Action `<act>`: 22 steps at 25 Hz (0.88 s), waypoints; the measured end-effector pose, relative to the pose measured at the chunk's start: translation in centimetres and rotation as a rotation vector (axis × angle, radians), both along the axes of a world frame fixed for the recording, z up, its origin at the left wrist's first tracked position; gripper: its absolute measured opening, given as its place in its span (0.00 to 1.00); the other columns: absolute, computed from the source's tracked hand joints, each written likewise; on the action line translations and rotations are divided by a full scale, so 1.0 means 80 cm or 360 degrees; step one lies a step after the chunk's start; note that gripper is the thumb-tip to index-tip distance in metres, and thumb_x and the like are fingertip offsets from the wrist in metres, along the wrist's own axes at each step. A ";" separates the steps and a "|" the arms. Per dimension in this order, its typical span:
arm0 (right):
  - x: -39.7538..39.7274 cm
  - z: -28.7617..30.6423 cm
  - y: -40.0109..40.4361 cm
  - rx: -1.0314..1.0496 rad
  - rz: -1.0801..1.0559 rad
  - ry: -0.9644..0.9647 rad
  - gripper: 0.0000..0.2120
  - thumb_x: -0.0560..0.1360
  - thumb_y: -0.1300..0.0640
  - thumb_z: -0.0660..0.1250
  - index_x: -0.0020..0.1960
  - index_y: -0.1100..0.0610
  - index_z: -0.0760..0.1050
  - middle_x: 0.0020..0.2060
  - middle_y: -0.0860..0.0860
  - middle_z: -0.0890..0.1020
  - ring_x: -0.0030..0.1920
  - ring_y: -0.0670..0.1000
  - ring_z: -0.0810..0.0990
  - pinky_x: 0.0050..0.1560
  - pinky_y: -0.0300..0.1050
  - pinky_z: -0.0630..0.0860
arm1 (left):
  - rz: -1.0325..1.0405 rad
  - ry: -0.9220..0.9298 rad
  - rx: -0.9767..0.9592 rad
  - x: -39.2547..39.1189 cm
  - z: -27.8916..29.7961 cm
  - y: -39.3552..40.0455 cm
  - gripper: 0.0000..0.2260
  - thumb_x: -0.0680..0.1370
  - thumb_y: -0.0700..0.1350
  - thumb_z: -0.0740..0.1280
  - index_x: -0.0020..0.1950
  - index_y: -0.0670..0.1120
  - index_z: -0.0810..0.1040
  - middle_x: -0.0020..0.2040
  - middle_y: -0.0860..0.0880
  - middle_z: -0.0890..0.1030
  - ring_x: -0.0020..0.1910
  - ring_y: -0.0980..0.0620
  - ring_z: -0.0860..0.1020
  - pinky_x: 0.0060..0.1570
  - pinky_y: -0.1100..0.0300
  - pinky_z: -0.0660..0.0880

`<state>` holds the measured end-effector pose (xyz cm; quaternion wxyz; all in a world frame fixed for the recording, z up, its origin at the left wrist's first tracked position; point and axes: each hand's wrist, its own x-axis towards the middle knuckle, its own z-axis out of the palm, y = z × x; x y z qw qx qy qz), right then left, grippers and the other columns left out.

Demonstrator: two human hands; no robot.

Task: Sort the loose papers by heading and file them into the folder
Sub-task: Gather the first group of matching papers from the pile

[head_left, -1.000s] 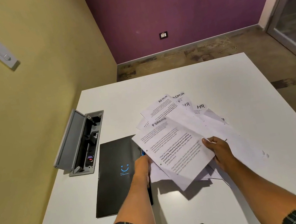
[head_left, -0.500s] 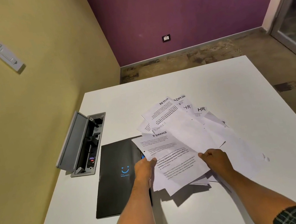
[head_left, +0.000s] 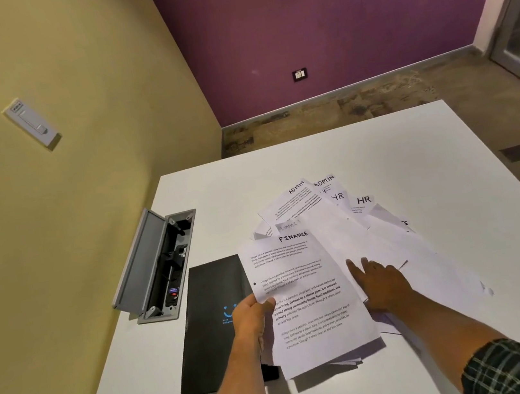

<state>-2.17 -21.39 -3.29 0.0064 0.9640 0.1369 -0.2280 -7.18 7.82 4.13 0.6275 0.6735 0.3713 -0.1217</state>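
Note:
A sheet headed FINANCE [head_left: 303,291] is lifted slightly off the white table [head_left: 380,152], and my left hand [head_left: 253,316] pinches its left edge. To its right a fanned pile of loose papers [head_left: 390,241] shows headings ADMIN and HR at its far end. My right hand [head_left: 379,283] lies flat on that pile with its fingers spread, holding nothing. A black folder [head_left: 211,308] with a blue smile mark lies shut on the table left of the papers, partly hidden under my left hand and the sheet.
An open grey cable box [head_left: 154,266] is set into the table at the left, beside the yellow wall. The table's near edge runs just below the folder. Bare floor lies beyond the far edge.
My right hand let go of the FINANCE sheet and moved onto the pile to the right. My left hand has kept hold of the sheet and drawn it left and nearer.

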 end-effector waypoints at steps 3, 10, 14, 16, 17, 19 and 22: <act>-0.001 -0.007 0.004 -0.0111 0.0122 -0.0101 0.45 0.76 0.32 0.56 0.82 0.54 0.42 0.78 0.65 0.57 0.74 0.62 0.65 0.67 0.56 0.66 | 0.0080 -0.0046 -0.0029 0.001 0.006 0.008 0.07 0.76 0.34 0.71 0.52 0.42 0.84 0.44 0.45 0.88 0.41 0.47 0.87 0.36 0.57 0.82; -0.006 -0.002 0.009 -0.0026 0.0006 -0.0185 0.24 0.81 0.49 0.56 0.76 0.52 0.61 0.69 0.57 0.72 0.66 0.59 0.75 0.58 0.52 0.74 | 0.0214 -0.0108 -0.0123 0.015 0.014 0.019 0.15 0.73 0.35 0.76 0.57 0.45 0.79 0.48 0.42 0.87 0.46 0.41 0.86 0.51 0.40 0.82; -0.004 0.018 0.009 0.0487 -0.0662 -0.0392 0.15 0.80 0.57 0.60 0.64 0.49 0.76 0.51 0.53 0.85 0.51 0.59 0.84 0.44 0.45 0.72 | 0.0331 -0.0136 -0.0207 0.021 0.012 0.015 0.21 0.70 0.34 0.78 0.60 0.45 0.78 0.51 0.41 0.86 0.48 0.39 0.86 0.51 0.40 0.82; -0.003 0.025 0.001 0.0923 -0.1137 -0.0367 0.12 0.83 0.53 0.60 0.58 0.58 0.78 0.47 0.60 0.85 0.48 0.63 0.84 0.44 0.46 0.74 | 0.0289 -0.0116 -0.0166 0.020 0.008 0.010 0.15 0.70 0.36 0.78 0.55 0.39 0.82 0.47 0.41 0.87 0.44 0.41 0.86 0.44 0.47 0.83; -0.003 0.029 -0.004 0.1193 -0.1347 -0.0318 0.14 0.83 0.52 0.60 0.54 0.62 0.78 0.45 0.61 0.84 0.45 0.64 0.84 0.46 0.49 0.78 | 0.0264 -0.0099 -0.0120 0.019 0.007 0.007 0.13 0.70 0.37 0.79 0.52 0.38 0.83 0.44 0.41 0.87 0.41 0.42 0.87 0.39 0.51 0.83; -0.002 0.041 -0.014 0.1617 -0.1690 -0.0208 0.16 0.83 0.52 0.62 0.51 0.66 0.75 0.41 0.63 0.82 0.36 0.60 0.84 0.42 0.52 0.82 | 0.0221 -0.0049 -0.0004 0.017 0.004 0.003 0.11 0.69 0.39 0.79 0.47 0.36 0.83 0.40 0.42 0.87 0.38 0.42 0.86 0.36 0.52 0.83; 0.004 0.058 -0.025 0.1947 -0.2024 -0.0224 0.15 0.82 0.58 0.65 0.60 0.71 0.73 0.49 0.62 0.80 0.42 0.57 0.81 0.27 0.35 0.75 | 0.0047 0.0037 0.0213 0.015 0.003 -0.002 0.11 0.70 0.40 0.76 0.49 0.38 0.80 0.43 0.42 0.87 0.43 0.40 0.86 0.47 0.42 0.83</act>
